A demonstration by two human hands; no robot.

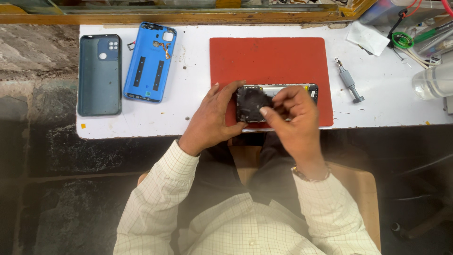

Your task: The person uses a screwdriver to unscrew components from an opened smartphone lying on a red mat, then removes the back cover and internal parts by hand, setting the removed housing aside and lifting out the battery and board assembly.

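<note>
An opened phone lies on its face on a red mat, its insides showing. My left hand grips the phone's left end, thumb under and fingers over the edge. My right hand covers the phone's middle and pinches a dark plate-like part at the phone's left half. Whether that part is lifted free or still attached is hidden by my fingers.
A blue phone back cover lies inside-up at the left of the white tabletop, beside a dark green phone case. A grey screwdriver-like tool lies right of the mat. Cables, a clear container and paper crowd the far right corner.
</note>
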